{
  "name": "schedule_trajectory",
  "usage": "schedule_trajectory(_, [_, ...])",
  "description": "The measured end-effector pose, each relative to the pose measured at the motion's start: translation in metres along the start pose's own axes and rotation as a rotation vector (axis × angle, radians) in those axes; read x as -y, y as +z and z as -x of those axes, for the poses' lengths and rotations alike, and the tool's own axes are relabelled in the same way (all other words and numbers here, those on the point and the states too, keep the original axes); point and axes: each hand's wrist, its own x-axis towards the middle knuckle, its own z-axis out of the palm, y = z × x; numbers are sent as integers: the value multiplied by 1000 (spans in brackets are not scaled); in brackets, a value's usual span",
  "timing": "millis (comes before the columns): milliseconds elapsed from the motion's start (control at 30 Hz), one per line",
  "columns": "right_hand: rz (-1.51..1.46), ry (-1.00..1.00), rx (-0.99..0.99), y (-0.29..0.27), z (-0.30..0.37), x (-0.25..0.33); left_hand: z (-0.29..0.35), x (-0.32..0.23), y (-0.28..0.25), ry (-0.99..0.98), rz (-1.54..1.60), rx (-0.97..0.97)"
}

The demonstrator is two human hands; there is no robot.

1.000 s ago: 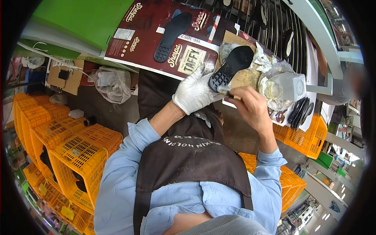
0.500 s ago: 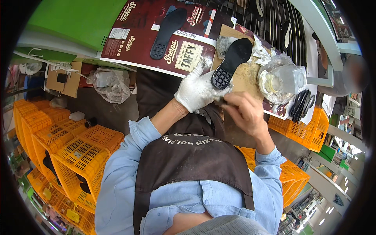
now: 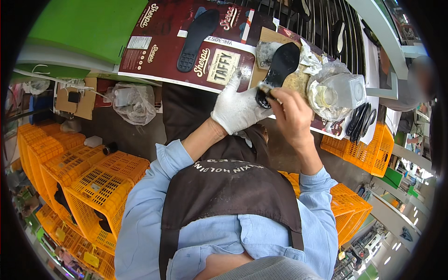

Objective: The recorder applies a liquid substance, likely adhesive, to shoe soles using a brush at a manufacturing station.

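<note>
My left hand (image 3: pixel 237 110), in a white glove, holds a black shoe sole (image 3: pixel 283 59) by its heel end, the toe pointing away to the upper right. The bare right hand (image 3: pixel 295 114) pinches a small brush (image 3: pixel 265 88) with a dark handle and a pale tip. That tip meets the sole near the heel, and the fingers partly cover the heel's tread. Just beyond the sole lies a greyish crumpled pad (image 3: pixel 267 52). Another black sole (image 3: pixel 198 39) rests on the maroon cardboard (image 3: pixel 163 60) to the left.
To the right, a clear plastic container (image 3: pixel 347 91) tilts beside a plastic-lined bowl (image 3: pixel 324 95). Several black soles (image 3: pixel 360 122) stand stacked at the table edge. Dark rails (image 3: pixel 322 28) run behind. Orange crates (image 3: pixel 100 186) flank me, and a clear bag (image 3: pixel 134 103) hangs at left.
My right hand has risen from below the heel onto the sole, bringing the brush against it. The sole has tilted, so less of its heel tread shows.
</note>
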Motion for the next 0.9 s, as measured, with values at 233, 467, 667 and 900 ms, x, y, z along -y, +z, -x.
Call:
schedule_trajectory(233, [-121,-75,19,-8,7,24,-1,-1,3,-39,-114,-95])
schedule_trajectory(467, [-380,194,198,-15,6,19,-3,1,10,-57,-13,-66])
schedule_trajectory(667, [-178,653,-56,-2,-12,-71,-8,4,-18,-52,-95,14])
schedule_trajectory(900, [-94,731,-300,-15,-7,-139,-10,9,-24,19,-224,-140])
